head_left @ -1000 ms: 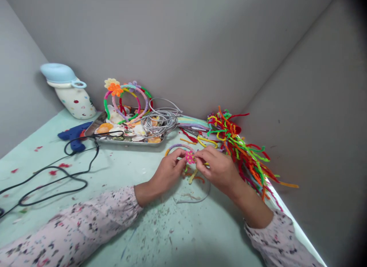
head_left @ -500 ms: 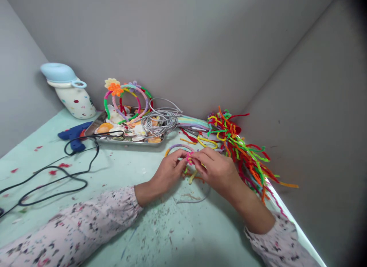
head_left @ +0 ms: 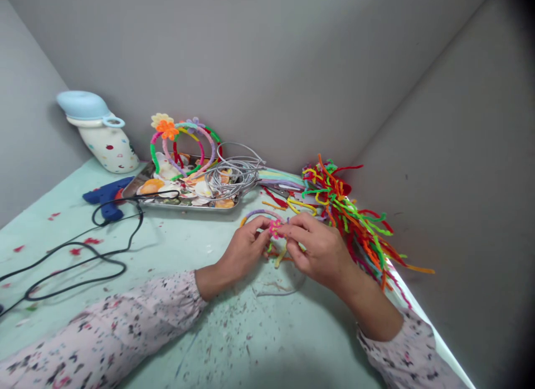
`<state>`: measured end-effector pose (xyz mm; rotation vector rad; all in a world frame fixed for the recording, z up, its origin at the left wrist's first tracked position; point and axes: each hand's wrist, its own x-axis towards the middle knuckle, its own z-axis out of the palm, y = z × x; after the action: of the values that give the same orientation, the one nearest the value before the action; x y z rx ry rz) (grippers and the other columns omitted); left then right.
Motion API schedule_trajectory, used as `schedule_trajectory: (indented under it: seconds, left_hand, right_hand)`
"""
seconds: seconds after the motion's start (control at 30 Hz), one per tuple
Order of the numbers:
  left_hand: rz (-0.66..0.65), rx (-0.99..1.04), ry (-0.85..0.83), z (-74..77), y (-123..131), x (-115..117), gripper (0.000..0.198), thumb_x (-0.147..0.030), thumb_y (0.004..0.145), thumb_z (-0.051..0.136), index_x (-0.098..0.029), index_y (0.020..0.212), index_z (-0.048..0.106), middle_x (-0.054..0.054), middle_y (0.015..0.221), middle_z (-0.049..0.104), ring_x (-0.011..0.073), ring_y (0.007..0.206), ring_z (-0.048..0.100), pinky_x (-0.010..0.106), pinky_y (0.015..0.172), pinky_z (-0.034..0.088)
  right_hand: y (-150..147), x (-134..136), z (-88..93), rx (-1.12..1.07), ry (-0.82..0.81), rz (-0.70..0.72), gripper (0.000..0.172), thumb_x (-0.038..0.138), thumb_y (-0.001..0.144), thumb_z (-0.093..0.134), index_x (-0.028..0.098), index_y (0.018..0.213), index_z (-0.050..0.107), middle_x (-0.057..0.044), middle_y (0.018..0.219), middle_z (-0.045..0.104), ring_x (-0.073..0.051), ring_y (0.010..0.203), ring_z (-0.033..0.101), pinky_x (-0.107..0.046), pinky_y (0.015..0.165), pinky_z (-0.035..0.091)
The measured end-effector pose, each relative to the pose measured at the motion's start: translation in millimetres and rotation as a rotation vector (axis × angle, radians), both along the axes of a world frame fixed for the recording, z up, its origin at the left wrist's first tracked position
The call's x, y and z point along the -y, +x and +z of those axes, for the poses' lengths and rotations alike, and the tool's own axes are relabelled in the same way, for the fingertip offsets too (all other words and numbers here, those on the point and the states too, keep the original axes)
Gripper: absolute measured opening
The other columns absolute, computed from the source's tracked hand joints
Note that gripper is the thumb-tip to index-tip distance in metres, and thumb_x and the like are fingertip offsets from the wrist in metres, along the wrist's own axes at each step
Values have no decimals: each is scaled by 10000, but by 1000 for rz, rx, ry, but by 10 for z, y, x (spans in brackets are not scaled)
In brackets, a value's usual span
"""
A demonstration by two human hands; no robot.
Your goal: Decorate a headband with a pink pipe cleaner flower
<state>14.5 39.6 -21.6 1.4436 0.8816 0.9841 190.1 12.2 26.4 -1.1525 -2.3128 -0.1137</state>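
A small pink pipe-cleaner flower (head_left: 276, 228) with bits of yellow is between my hands, low over the table. My left hand (head_left: 243, 247) pinches it from the left with thumb and fingertips. My right hand (head_left: 320, 249) reaches its forefinger to the petals on the right side, while its thumb sits lower, apart from the forefinger. Just behind the fingers lies a purple, pink and yellow fuzzy wrapped hoop (head_left: 259, 213), partly hidden by my hands. Beneath them are short yellow and orange pipe-cleaner pieces (head_left: 281, 258).
A metal tray (head_left: 196, 208) holds felt-like pieces, colourful wrapped hoops (head_left: 184, 127) and coiled grey wire (head_left: 236, 177). Left are a blue glue gun (head_left: 109, 197), its black cable (head_left: 75, 273) and a white bottle (head_left: 109, 146). Right lies a heap of pipe cleaners (head_left: 355, 224), near pliers (head_left: 281, 191).
My right thumb and forefinger have spread apart and drawn slightly back from the flower, so more of its pink petals show. My left hand keeps its pinch.
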Motion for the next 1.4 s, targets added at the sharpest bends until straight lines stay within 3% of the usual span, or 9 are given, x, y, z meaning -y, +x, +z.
schedule_trajectory:
  seconds: [0.63, 1.4]
  left_hand:
    - [-3, 24, 15, -5, -1, -1, 210, -342, 893, 503, -183, 975, 613, 26, 844, 627, 125, 685, 552, 239, 625, 463]
    - [7, 34, 29, 10, -3, 3, 214, -335, 888, 504, -189, 987, 625, 30, 852, 620, 121, 663, 543, 231, 584, 458]
  right_hand:
    - [2, -20, -23, 35, 6, -4, 299, 101, 806, 527, 201, 1053, 663, -62, 964, 634, -171, 852, 611, -286, 755, 497]
    - [-5, -15, 20, -90, -6, 13, 276, 95, 811, 508, 212, 1003, 668, -52, 935, 637, -167, 857, 612, -299, 764, 518]
